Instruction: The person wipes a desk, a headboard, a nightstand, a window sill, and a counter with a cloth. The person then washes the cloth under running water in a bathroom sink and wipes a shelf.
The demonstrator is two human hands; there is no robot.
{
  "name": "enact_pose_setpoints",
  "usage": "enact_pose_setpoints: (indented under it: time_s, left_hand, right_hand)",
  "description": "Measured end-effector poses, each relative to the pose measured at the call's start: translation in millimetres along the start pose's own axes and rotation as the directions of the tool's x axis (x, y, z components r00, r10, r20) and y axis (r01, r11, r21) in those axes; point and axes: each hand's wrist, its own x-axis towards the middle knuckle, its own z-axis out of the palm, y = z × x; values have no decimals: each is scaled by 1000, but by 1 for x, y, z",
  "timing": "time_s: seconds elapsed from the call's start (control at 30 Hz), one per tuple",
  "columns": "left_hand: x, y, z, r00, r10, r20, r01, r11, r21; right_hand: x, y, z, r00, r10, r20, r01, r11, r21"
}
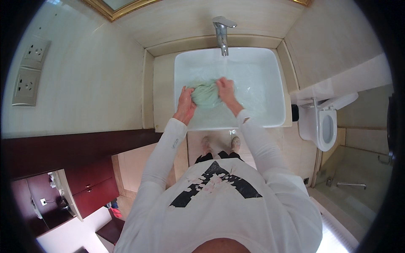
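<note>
A pale green cloth (206, 94), wet and bunched up, is held in the left half of the white washbasin (280, 86). At its left side, my left hand (184, 104) is closed on the edge with the thumb upward. My right hand (226, 90) pinches the cloth's upper right side, its fingers bent and partly hidden. Water with ripples covers the basin's bottom. Just above my right hand is the chrome faucet (221, 36), and a thin stream seems to fall from its spout.
Tiled ledges (163, 84) border the basin. To the right stands a white toilet (327, 126) with its lid up, beside a black bin (295, 112). Wall sockets (28, 86) are at the far left. A gold-framed mirror (110, 12) hangs above, and a dark red cabinet (95, 192) stands lower left.
</note>
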Motion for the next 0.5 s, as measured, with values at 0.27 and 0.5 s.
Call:
enact_pose_setpoints:
  time_s: [0.27, 0.5]
  left_hand:
    - [-4, 11, -42, 988, 154, -4, -148, 961, 233]
    - [-6, 5, -26, 980, -192, -52, 195, 977, 87]
  right_hand:
    - [-8, -3, -80, 857, 457, 239, -218, 740, -636]
    - [-45, -34, -6, 888, 312, 338, -215, 931, -295]
